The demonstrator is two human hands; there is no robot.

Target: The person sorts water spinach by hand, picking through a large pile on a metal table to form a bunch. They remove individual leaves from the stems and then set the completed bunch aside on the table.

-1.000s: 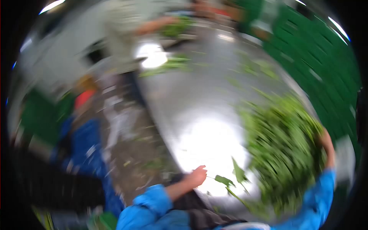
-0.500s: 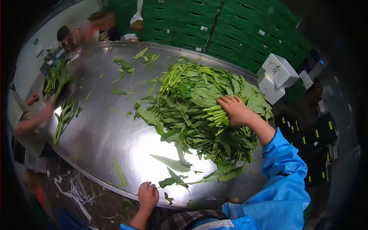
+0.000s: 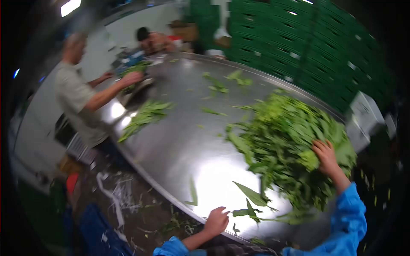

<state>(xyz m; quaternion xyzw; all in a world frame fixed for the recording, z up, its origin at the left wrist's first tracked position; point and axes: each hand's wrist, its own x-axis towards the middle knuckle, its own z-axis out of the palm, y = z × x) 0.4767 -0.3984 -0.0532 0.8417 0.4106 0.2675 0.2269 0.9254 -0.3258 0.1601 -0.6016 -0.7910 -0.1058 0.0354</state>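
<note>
A large heap of leafy green stems (image 3: 286, 141) lies on the right part of the metal table (image 3: 171, 149). My right hand (image 3: 326, 158) rests on the heap's right side, its fingers curled over the cut ends of a bunch of stems (image 3: 308, 159). At the table's near edge is my left hand (image 3: 217, 220), fingers loosely bent and partly apart, with nothing in it. Loose leaves (image 3: 250, 211) lie just right of that hand, and one long leaf (image 3: 251, 193) is above them.
Across the table's left end a co-worker (image 3: 81, 94) handles greens beside a small bunch (image 3: 145, 119). Another person (image 3: 153, 42) is at the far end. Green crates (image 3: 273, 38) are stacked behind; white boxes (image 3: 365, 115) stand at the right. White strips (image 3: 121, 196) litter the floor.
The view has swung left, so the heap and table appear further right and more of the co-worker shows. My right hand remains on the stems; my left hand's fingers have loosened at the edge.
</note>
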